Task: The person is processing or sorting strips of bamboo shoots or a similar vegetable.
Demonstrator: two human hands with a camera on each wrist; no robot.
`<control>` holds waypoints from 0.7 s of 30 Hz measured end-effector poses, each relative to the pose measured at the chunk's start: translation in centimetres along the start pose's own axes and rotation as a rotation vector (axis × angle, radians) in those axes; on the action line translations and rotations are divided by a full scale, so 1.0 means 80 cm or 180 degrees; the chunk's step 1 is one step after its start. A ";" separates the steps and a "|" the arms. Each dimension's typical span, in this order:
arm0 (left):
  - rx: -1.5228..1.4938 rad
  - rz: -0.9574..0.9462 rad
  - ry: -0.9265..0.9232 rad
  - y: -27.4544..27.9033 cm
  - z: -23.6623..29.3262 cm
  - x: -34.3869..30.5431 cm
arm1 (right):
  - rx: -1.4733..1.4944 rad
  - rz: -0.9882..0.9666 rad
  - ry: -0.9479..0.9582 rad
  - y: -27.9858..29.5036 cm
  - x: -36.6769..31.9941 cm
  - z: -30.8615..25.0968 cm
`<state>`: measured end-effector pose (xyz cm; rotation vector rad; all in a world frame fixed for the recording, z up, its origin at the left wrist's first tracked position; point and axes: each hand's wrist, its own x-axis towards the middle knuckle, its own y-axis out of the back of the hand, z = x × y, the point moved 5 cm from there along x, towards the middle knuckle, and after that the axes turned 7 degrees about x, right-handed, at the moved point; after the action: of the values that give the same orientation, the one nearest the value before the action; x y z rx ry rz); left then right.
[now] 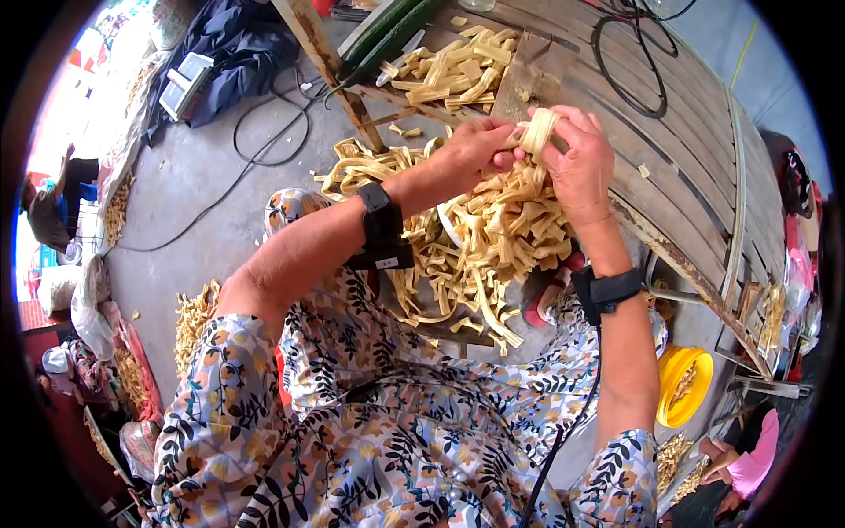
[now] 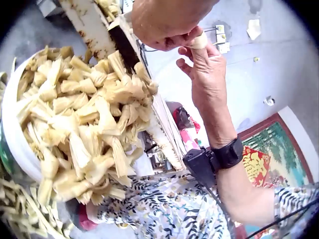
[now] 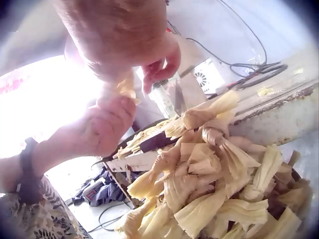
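A flat pale yellow strip [image 1: 539, 132] is folded into a loop between the two hands, above a heap of similar strips. My left hand [image 1: 482, 145] pinches its lower left end. From the other side, my right hand [image 1: 583, 158] holds the loop between thumb and fingers. In the left wrist view only a small pale band of the strip [image 2: 199, 41] shows at the fingertips. Just below the hands, knotted yellow pieces [image 2: 94, 119] pile high in a white-rimmed bowl [image 2: 15, 119].
A slatted table [image 1: 678, 167] with a rusty metal edge stands ahead to the right. On it lie more cut strips [image 1: 466, 66], a wooden board [image 1: 535, 70], and long green objects [image 1: 383, 40]. A black cable [image 1: 607, 75] loops there. A yellow bucket [image 1: 685, 387] stands at lower right.
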<state>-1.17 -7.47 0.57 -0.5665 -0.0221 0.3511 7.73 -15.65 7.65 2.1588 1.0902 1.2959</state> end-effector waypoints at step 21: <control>0.3394 0.0824 -0.0860 0.003 0.019 0.003 | 0.0563 -0.0253 -0.0519 -0.038 -0.005 0.012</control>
<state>-1.21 -6.42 1.67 0.5418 -0.0185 0.6224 7.18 -14.01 4.95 2.2766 1.2496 1.0023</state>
